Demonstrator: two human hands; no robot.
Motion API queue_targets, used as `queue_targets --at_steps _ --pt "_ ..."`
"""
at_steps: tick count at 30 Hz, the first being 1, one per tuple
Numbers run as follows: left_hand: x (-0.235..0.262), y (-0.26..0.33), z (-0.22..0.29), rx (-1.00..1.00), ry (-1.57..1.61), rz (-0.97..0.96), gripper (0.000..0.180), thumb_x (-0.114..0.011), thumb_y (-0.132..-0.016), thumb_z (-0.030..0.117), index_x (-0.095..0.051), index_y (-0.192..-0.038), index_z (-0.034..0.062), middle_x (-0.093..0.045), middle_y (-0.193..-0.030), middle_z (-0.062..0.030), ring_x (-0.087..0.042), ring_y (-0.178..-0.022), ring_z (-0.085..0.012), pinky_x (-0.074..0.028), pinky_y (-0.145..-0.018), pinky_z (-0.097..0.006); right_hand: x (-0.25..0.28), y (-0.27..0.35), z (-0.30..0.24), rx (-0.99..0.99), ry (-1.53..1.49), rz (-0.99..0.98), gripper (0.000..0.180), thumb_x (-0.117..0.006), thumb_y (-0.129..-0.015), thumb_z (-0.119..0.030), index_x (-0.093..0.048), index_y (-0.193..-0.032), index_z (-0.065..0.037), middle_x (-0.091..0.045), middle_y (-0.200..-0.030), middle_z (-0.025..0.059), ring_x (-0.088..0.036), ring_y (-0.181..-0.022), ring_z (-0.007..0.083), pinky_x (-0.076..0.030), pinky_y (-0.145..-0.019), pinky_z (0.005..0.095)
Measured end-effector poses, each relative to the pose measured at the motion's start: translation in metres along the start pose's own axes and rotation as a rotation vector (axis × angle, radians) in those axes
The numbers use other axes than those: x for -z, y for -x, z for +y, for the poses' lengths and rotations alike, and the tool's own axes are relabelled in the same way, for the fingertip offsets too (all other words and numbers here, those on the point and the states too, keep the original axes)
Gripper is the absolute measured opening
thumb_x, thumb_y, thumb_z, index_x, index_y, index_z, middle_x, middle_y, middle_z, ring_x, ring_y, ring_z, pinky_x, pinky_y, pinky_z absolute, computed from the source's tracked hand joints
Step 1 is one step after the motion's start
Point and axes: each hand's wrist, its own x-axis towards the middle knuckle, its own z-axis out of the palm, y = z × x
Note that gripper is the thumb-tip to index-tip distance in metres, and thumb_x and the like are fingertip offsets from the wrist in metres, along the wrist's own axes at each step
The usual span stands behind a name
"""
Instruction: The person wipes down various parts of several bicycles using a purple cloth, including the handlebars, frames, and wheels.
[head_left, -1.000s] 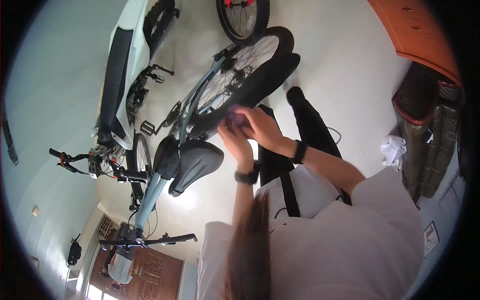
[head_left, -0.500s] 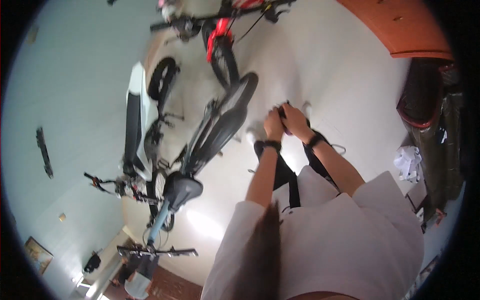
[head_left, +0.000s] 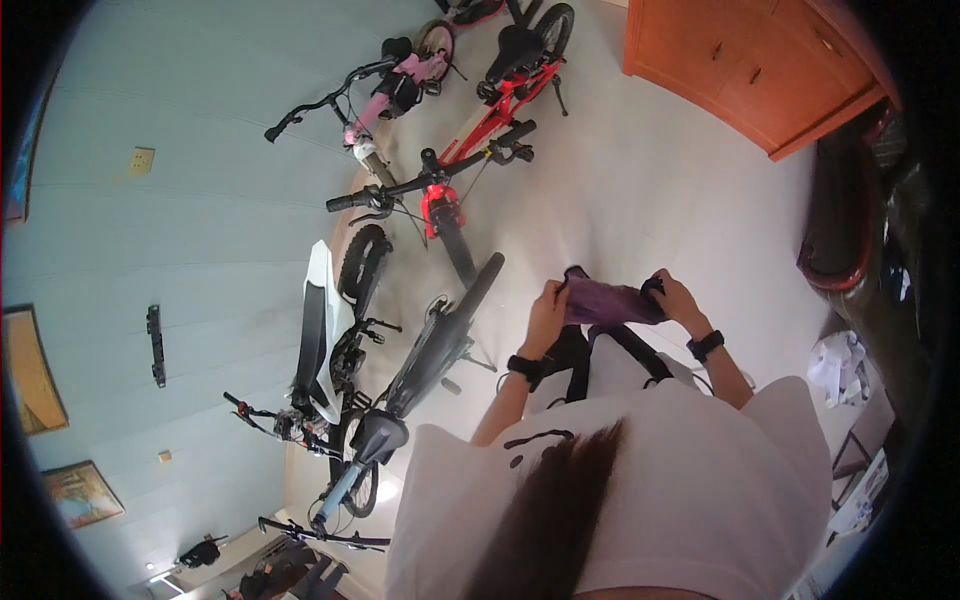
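A purple cloth (head_left: 612,302) with dark ends is stretched out between my two hands, in front of my body and above the pale floor. My left hand (head_left: 546,318) is closed on its left end. My right hand (head_left: 680,303) grips the right end, where a black bunched part shows at the fingers. The cloth sags a little in the middle and looks thin. Black straps hang just below it against my white shirt. Each wrist wears a black band.
To my left stand a grey-blue bicycle (head_left: 378,437) and a white-and-black motorbike (head_left: 318,335). Farther off are a red bicycle (head_left: 500,112) and a pink one (head_left: 408,78). An orange wooden cabinet (head_left: 740,65), a dark red-rimmed seat (head_left: 838,245) and a white plastic bag (head_left: 840,368) are at right.
My hands were close together around a dark bundle; now they are spread apart with the purple cloth drawn out between them. The view has shifted, bringing more of the far bicycles and cabinet in.
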Motion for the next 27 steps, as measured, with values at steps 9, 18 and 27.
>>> queue_targets --at_steps 9,18,27 --pt "0.041 -0.021 0.006 0.149 -0.197 -0.323 0.043 -0.065 -0.074 0.040 -0.056 -0.065 -0.0013 -0.050 -0.054 -0.0116 -0.047 -0.047 -0.0189 -0.039 -0.048 -0.032 0.026 -0.055 -0.048 0.058 -0.476 0.276 0.026 -0.047 -0.087 -0.010 -0.049 -0.112 -0.005 -0.061 -0.092 0.0161 -0.060 -0.082 0.0247 -0.046 -0.074 0.0316" --pt "0.055 -0.059 -0.019 0.127 -0.236 0.046 0.030 -0.048 -0.087 0.031 -0.050 -0.083 0.0006 -0.057 -0.067 -0.0204 -0.055 -0.066 -0.0392 -0.042 -0.057 -0.044 0.054 -0.109 -0.122 0.205 -0.895 0.238 0.033 -0.039 -0.090 -0.005 -0.045 -0.122 -0.007 -0.054 -0.109 0.0060 -0.050 -0.100 0.0126 -0.037 -0.088 0.0235" --pt "0.114 -0.120 0.000 0.326 -0.023 0.671 0.023 -0.043 -0.090 0.024 -0.047 -0.094 0.0016 -0.056 -0.079 -0.0255 -0.053 -0.073 -0.0426 -0.039 -0.060 -0.046 -0.012 -0.248 -0.229 0.619 0.028 -0.056 0.061 -0.049 -0.086 -0.016 -0.017 -0.136 -0.001 -0.035 -0.130 0.0221 -0.037 -0.119 0.0344 -0.029 -0.101 0.0368"
